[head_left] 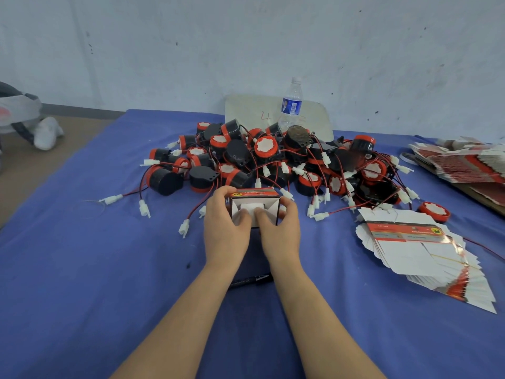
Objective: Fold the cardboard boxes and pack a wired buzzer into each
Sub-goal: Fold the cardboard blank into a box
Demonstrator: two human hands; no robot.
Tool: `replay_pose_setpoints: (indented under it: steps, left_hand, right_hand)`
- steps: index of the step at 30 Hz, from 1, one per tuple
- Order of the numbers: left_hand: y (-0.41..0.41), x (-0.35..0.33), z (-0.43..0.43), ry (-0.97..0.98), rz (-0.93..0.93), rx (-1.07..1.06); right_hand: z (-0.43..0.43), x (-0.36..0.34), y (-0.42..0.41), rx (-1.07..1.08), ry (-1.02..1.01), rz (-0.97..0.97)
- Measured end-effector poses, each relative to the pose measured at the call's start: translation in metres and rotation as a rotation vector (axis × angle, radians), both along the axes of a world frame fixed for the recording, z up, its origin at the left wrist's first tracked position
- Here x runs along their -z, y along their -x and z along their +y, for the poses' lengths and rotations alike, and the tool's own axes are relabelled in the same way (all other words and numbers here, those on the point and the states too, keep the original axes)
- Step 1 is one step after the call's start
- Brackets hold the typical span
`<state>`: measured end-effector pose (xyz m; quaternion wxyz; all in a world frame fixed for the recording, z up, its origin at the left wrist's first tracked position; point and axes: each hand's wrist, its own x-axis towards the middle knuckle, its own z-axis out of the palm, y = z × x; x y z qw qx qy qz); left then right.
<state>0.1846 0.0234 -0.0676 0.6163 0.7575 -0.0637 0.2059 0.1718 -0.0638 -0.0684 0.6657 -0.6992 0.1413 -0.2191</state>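
A small red and white cardboard box (255, 196) is held up over the blue table, its open end toward me. My left hand (225, 228) grips its left side and my right hand (278, 228) grips its right side. Both thumbs press on the white inner flaps at the opening. Behind the box lies a big pile of black and red wired buzzers (273, 160) with white connectors. A fanned stack of flat unfolded boxes (415, 250) lies to the right of my hands.
A water bottle (291, 105) stands behind the pile in front of a white board (246, 110). More flat boxes (464, 162) are stacked at the far right edge. A black pen (250, 280) lies between my forearms. The blue cloth (82, 255) covers the table.
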Motion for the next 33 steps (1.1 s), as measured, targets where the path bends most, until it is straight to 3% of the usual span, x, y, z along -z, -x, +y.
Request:
replay_pose_setpoints:
  steps: [8, 12, 18, 23, 25, 28, 30, 33]
  left_hand:
    - [-0.004, 0.002, 0.001, -0.004, -0.031, -0.011]
    - [-0.007, -0.001, 0.005, 0.034, 0.008, 0.134]
    - [-0.002, -0.008, 0.008, 0.054, -0.05, 0.238]
    - [0.004, -0.022, 0.013, 0.368, -0.082, 0.238]
    - [0.004, -0.023, 0.013, 0.393, -0.105, 0.223]
    - [0.0, -0.018, 0.014, 0.309, -0.094, 0.231]
    - [-0.004, -0.014, 0.015, 0.223, -0.058, 0.291]
    - [-0.006, -0.012, 0.016, 0.171, 0.009, 0.311]
  right_hand:
    - [-0.002, 0.0, 0.0, -0.009, 0.018, -0.008]
    - [-0.009, -0.008, 0.0, -0.1, -0.017, -0.051]
    - [-0.014, -0.015, 0.006, -0.193, 0.182, -0.118]
    - [-0.014, -0.02, 0.01, -0.069, -0.025, -0.133]
    - [-0.017, -0.021, 0.008, -0.056, -0.087, -0.075]
    - [-0.025, -0.019, 0.005, -0.214, -0.197, -0.042]
    - [-0.029, -0.017, 0.006, -0.304, -0.143, -0.072]
    - [-0.027, -0.013, 0.007, -0.332, 0.111, -0.101]
